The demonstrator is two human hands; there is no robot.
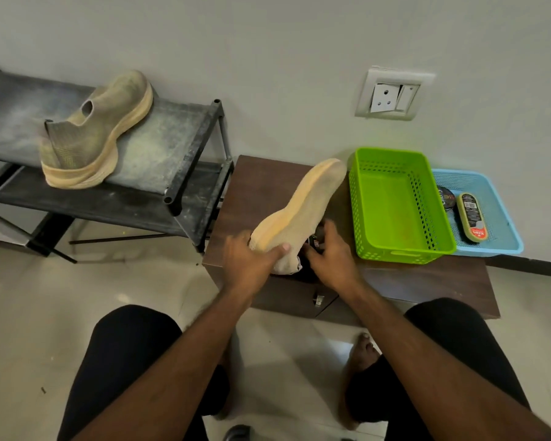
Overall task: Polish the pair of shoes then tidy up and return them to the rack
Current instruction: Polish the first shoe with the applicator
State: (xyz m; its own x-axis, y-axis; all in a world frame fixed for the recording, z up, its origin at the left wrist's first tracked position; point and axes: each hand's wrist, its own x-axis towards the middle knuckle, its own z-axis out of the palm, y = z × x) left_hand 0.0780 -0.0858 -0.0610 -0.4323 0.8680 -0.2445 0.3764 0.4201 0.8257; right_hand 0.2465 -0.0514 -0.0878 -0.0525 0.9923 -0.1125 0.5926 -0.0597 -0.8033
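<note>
Gripping the heel end of a tan shoe (303,205), the left hand (252,262) holds it sole-up over the brown tabletop (268,186), its toe pointing toward the green basket (398,202). The left fingers (282,248) are curled round the heel, thumb over the pale orange sole. Just beside the heel, the right hand (334,253) has its fingers bent round a small dark object (314,241) tucked against the shoe's upper; what that object is cannot be told. The green basket stands on the tabletop beside the shoe's toe. Touching the basket's far side is a blue basket (497,214) holding a round polish tin (446,197) and an oval polish applicator (471,216). On the other side of the held shoe, the second shoe (96,132) lies on the top shelf of a dark shoe rack (178,148).
</note>
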